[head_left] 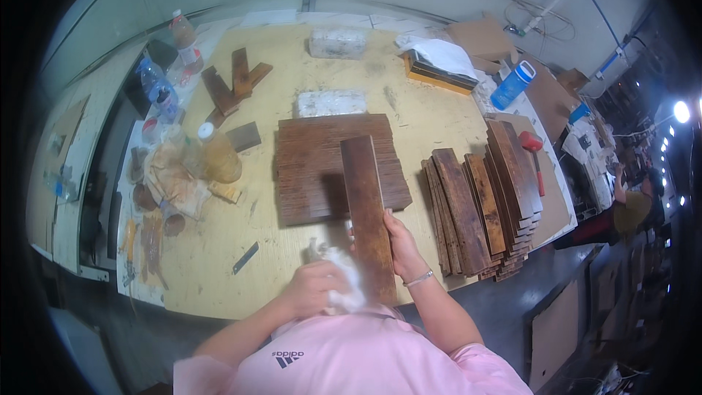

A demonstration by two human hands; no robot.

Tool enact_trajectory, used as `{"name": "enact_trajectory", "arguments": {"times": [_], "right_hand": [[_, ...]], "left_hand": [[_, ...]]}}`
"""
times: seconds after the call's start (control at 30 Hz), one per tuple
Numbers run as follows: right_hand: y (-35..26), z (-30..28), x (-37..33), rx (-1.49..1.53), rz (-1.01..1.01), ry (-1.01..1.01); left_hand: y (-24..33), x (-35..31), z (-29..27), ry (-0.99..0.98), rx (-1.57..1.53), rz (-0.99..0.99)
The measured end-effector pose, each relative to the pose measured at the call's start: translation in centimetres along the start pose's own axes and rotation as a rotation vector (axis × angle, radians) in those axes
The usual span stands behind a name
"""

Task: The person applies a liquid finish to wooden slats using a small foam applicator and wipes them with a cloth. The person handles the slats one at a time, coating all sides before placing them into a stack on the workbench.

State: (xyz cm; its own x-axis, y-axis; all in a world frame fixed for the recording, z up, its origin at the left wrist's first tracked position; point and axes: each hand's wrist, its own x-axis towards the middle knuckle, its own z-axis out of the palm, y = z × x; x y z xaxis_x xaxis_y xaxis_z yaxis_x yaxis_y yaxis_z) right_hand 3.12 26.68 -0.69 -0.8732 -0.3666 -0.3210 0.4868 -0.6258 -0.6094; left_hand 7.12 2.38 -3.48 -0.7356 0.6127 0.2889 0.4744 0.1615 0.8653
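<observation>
My right hand (401, 243) grips a dark brown wooden plank (365, 197) by its right edge, the thumb lying along the side. The plank stands tilted in front of my chest, its far end over a stack of wooden planks (307, 168). In my left hand (316, 287) is a crumpled white cloth (345, 278), bunched in closed fingers beside the plank's lower left edge. Slight blur covers the left hand and cloth, and I cannot tell whether the cloth touches the wood. Fingertips of the right hand are partly hidden behind the plank.
Several planks (459, 208) are piled at the right, with a red mallet (531, 142) and a blue bottle (513, 85) beyond. Bottles, a jar of yellowish liquid (221, 157) and a stained cloth (175, 179) crowd the left. A flat dark blade (246, 257) lies near the front.
</observation>
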Motion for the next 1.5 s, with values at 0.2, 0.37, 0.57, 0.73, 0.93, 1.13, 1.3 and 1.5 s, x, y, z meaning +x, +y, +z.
{"name": "enact_trajectory", "arguments": {"times": [0.2, 0.37, 0.57, 0.73, 0.93, 1.13, 1.3, 1.5], "right_hand": [[0.5, 1.0, -1.8, -0.231, 0.016, 0.099], [0.8, 2.2, -3.1, -0.474, 0.077, -0.086], [-3.7, 1.9, -7.7, -1.397, -0.441, 0.389], [-9.6, -0.9, -8.8, -1.885, -0.541, 1.103], [-9.1, -6.8, -6.0, -1.995, -0.584, 1.327], [-1.6, -3.8, -0.3, -1.9, -0.934, 0.629], [2.9, -4.8, 3.3, -1.92, -0.96, 0.475], [1.9, -5.8, 3.3, -2.054, -0.762, 0.344]], "left_hand": [[6.7, 6.7, -2.7, 0.225, 0.524, 0.168], [0.5, 11.1, -7.9, 0.513, 0.52, 0.125], [-3.5, 6.6, -11.3, 0.913, -0.019, -0.252], [-3.1, 3.0, -8.6, 0.725, -0.171, -0.367], [-3.1, 2.8, -7.5, 0.67, -0.218, -0.358], [-3.1, 2.2, -6.9, 0.675, -0.217, -0.417], [-3.8, 0.7, -6.1, 0.709, -0.259, -0.4], [-3.0, -0.9, -6.1, 0.733, -0.349, -0.5]]}}
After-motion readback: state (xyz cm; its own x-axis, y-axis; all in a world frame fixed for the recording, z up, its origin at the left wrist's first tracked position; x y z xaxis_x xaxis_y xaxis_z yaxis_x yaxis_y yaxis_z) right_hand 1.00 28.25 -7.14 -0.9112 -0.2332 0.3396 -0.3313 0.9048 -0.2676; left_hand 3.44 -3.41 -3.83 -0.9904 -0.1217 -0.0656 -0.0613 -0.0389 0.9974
